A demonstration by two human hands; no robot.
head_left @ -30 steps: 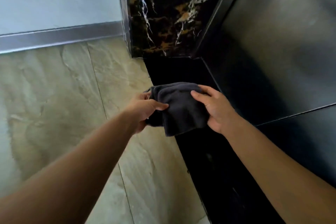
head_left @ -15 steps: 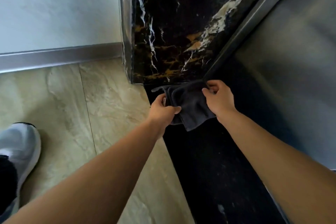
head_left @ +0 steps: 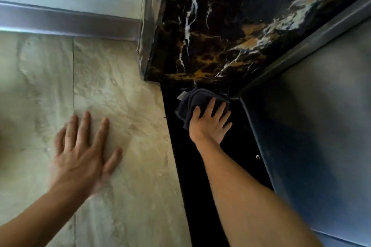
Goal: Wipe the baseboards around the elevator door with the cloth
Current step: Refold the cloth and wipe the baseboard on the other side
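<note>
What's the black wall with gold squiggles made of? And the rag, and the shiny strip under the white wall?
The black wall looks like polished marble, or marble-look stone: glossy, with white and gold veins. The rag seems soft cloth, dark grey and matte; it folds and bunches. The strip looks like brushed metal, from its streaky sheen, or maybe coated plastic.

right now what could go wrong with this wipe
The right hand presses flat on the cloth without gripping it, so the folded cloth could slide out from under it near the marble jamb. The left hand is spread on the glossy floor tile and may slip if leaned on.
</note>
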